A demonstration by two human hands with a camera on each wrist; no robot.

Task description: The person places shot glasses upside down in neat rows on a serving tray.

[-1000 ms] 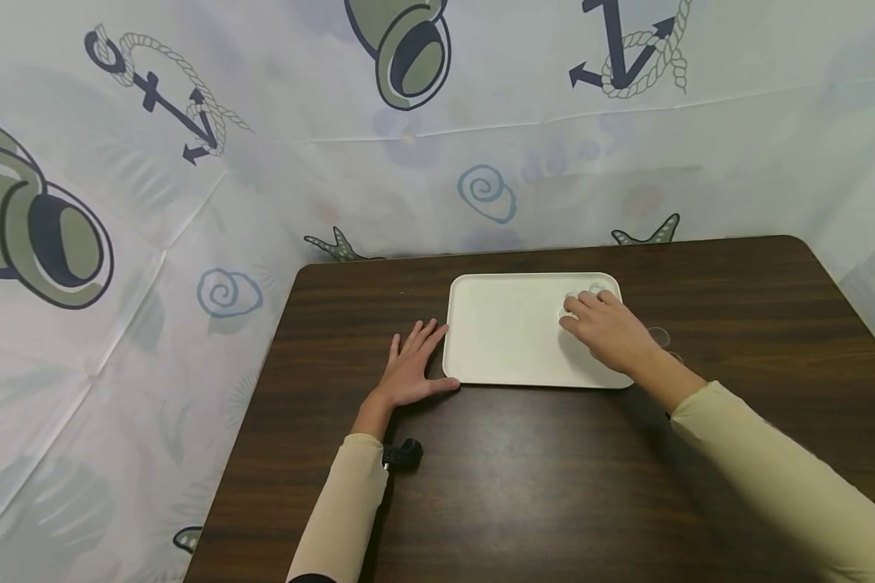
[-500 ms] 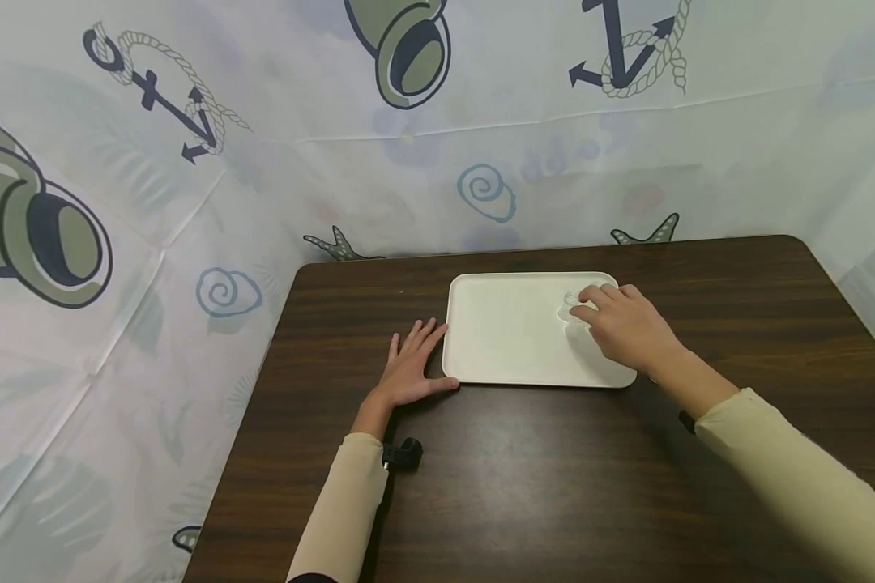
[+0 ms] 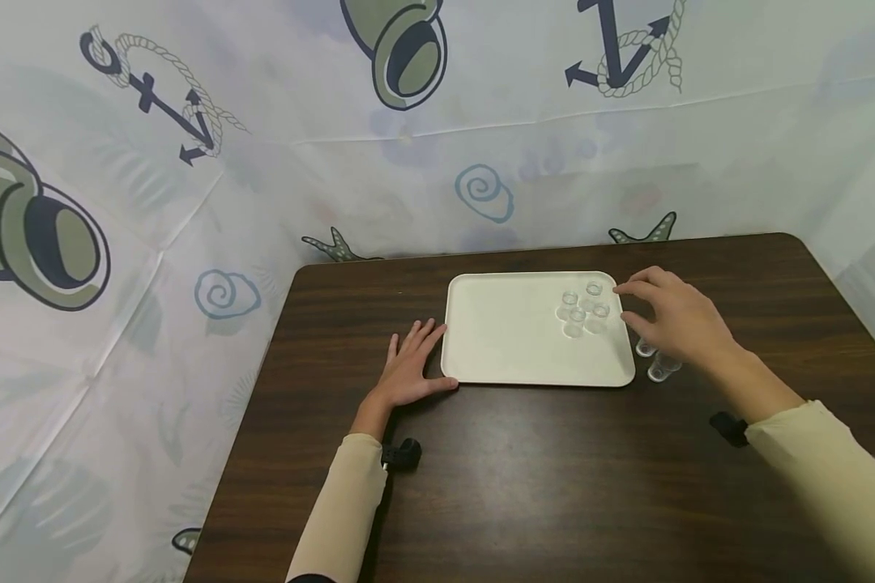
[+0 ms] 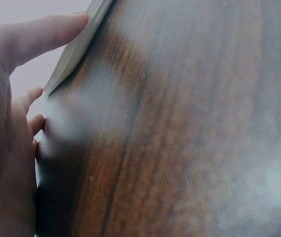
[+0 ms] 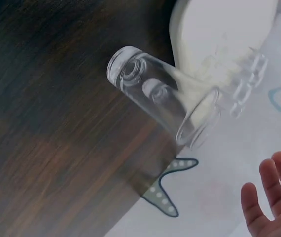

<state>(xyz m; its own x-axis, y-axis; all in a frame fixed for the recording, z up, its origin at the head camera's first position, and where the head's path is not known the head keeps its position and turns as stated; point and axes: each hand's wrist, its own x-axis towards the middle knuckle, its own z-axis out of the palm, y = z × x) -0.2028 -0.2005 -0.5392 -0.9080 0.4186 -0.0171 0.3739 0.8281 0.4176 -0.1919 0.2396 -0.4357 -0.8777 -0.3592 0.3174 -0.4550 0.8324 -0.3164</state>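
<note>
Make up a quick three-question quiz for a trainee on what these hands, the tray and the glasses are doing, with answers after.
1. How many clear shot glasses are on the cream tray?
2. True or false: the right hand grips a shot glass.
3. Fill in: the shot glasses off the tray are closer to the ____ hand.

Key: 1. Four. 2. False; the right hand holds nothing. 3. Right.
</note>
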